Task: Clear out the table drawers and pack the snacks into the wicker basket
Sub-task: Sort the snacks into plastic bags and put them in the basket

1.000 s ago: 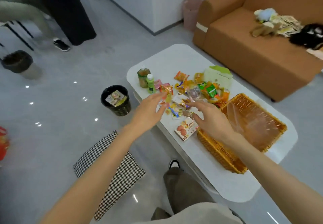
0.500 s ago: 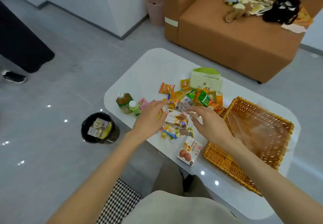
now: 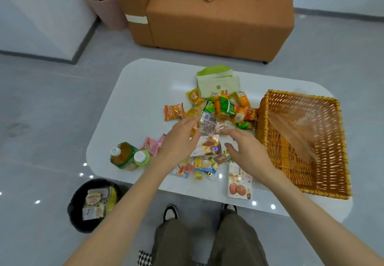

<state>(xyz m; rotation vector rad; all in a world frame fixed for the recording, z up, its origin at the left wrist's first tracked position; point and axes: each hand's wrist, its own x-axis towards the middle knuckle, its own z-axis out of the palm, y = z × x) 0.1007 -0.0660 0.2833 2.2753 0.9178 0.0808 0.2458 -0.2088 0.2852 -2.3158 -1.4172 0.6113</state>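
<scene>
We log: glossy white rounded counter (image 3: 145, 91); heap of crinkly foil snack packets (image 3: 226, 107); rectangular woven wicker basket (image 3: 291, 161) beside it; left hand (image 3: 178, 143), right hand (image 3: 249, 153) above heap, grips open.

Desk (image 3: 145, 99): white, smooth, high gloss, bright glints.
Wicker basket (image 3: 324, 182): woven cane, rough, honey-coloured; 1 clear plastic film (image 3: 301, 124) inside, creased, shiny.
Snack wrappers (image 3: 227, 107): printed plastic, glossy, crinkled.
2 bottles (image 3: 124, 155): clear plastic, plastic caps.
Sofa (image 3: 218, 22): orange-brown cloth, matt.
Floor (image 3: 41, 110): grey, polished.
</scene>
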